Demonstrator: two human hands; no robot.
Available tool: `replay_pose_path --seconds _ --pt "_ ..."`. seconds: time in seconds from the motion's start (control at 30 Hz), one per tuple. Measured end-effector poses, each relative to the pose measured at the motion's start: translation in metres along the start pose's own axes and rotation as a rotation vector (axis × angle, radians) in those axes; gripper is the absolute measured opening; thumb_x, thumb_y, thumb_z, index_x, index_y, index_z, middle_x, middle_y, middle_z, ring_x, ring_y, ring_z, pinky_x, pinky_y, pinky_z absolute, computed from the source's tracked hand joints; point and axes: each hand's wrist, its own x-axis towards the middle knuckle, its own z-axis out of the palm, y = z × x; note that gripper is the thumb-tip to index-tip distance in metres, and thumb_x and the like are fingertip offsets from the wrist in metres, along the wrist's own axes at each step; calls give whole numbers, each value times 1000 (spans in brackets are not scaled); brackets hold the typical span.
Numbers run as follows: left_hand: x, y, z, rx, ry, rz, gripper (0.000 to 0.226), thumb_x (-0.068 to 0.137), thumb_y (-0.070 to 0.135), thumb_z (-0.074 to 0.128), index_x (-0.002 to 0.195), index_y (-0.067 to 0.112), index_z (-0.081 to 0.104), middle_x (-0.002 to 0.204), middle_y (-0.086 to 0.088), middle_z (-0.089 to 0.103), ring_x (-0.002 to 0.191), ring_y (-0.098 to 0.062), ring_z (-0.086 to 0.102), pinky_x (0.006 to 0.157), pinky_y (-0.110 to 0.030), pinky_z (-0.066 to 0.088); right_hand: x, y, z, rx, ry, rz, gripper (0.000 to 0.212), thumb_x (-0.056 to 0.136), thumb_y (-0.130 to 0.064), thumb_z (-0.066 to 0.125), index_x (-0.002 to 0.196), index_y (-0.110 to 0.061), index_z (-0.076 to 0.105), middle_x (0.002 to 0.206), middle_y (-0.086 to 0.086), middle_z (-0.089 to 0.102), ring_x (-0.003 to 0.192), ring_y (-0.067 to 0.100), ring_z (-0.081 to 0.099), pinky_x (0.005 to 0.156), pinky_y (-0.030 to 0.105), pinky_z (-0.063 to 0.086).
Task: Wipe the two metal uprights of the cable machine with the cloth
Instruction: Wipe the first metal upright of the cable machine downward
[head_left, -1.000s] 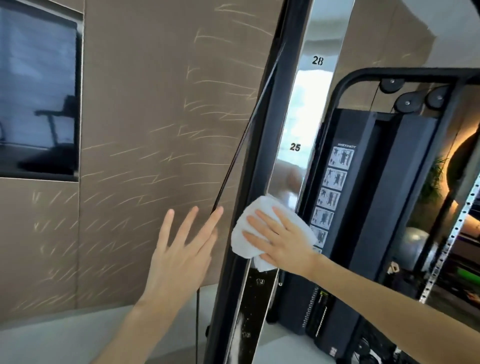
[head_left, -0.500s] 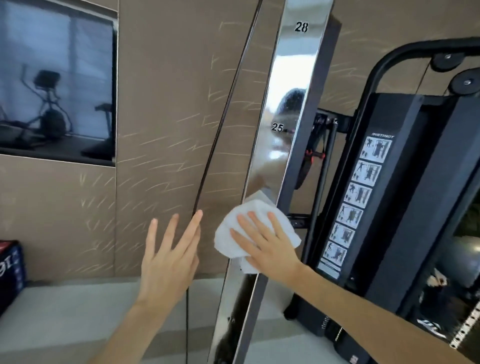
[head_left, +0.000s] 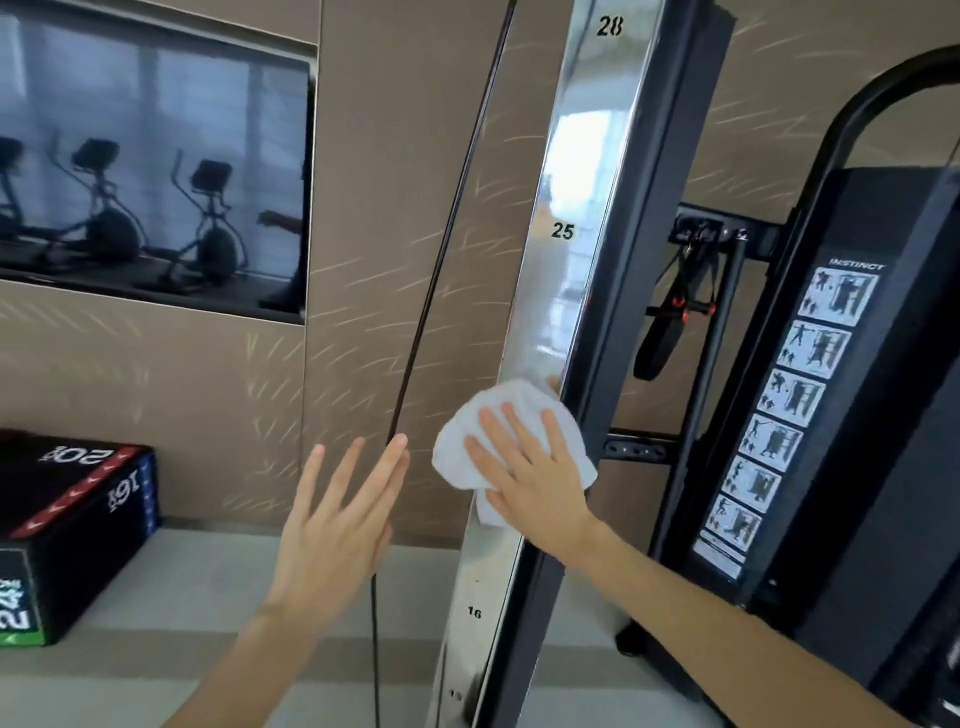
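A shiny metal upright (head_left: 571, 218) of the cable machine runs from top centre down to the bottom, marked with black numbers 28, 25 and 16. My right hand (head_left: 535, 473) lies flat on a white cloth (head_left: 511, 415) and presses it against the upright between the 25 and the 16. My left hand (head_left: 337, 519) is raised beside it, fingers spread, holding nothing, its fingertips near a thin black cable (head_left: 441, 249) left of the upright. Only one upright is in view.
The black weight stack housing (head_left: 857, 415) with an exercise chart (head_left: 784, 415) stands right. Black handles (head_left: 670, 317) hang behind the upright. A black plyo box (head_left: 67, 525) sits low left against the brown wall. A dark wall screen (head_left: 150, 171) is upper left.
The view has swung left, so the wall screen and plyo box show more. My right hand keeps the cloth on the upright at about the same height. My left hand stays raised and open.
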Motion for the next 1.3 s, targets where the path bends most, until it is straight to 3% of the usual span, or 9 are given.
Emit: replay_pose_path --seconds 0.17,0.3,0.43,0.6,0.67,0.9,1.07,1.17,1.3 --pt "-1 -8 -8 9 -41 11 61 91 23 33 150 8 33 166 -2 4 133 -37 38 120 -57 7 -16 7 2 -65 -50 -223 60 80 -34 62 134 -17 42 145 12 32 134 30 30 116 52 5" --pt "-1 -2 -13 -7 -47 -5 63 90 23 41 151 9 32 166 -2 6 133 -38 44 120 -58 8 44 57 -25 3 122 19 47 81 -25 57 126 -13 58 140 16 47 131 34 31 112 55 7" --pt "-2 1 -17 -21 -72 -51 77 79 19 72 147 7 39 165 -2 7 130 -39 50 118 -58 10 40 41 -13 48 155 129 47 86 -25 46 130 -13 54 145 16 39 138 37 21 114 57 -1" --pt "1 4 -22 -7 -78 -62 48 91 19 40 134 6 54 166 -2 5 124 -38 51 118 -58 13 -36 -19 17 -23 -49 -122 67 76 -35 65 137 -20 42 148 9 29 138 29 24 116 55 0" --pt "1 4 -23 15 -89 -54 43 90 15 48 131 5 58 164 -4 11 122 -37 51 117 -57 14 -36 -7 10 -42 -22 -178 69 76 -38 67 138 -22 40 147 7 29 135 26 29 117 51 1" --pt "3 12 -26 10 -160 -64 42 91 16 37 120 1 63 160 -8 22 119 -38 53 117 -58 14 54 72 -23 246 303 180 47 86 -19 43 133 -11 39 143 17 25 132 39 24 109 56 13" --pt "6 19 -26 57 -173 -98 45 90 14 36 121 1 64 157 -10 30 119 -37 48 118 -57 10 -32 -20 18 279 82 258 85 82 -35 54 151 -15 8 156 20 -10 142 42 -2 104 52 27" --pt "7 23 -30 94 -175 -74 45 91 15 34 120 0 65 155 -10 35 116 -37 52 118 -56 10 -70 -57 29 233 -117 191 105 66 -46 79 146 -15 18 150 26 3 136 40 8 103 46 27" --pt "4 22 -35 110 -193 -35 44 89 13 35 117 -1 67 151 -11 43 119 -33 44 120 -55 7 -35 -15 10 445 114 227 85 76 -30 67 146 -19 20 152 20 6 141 33 2 102 49 38"
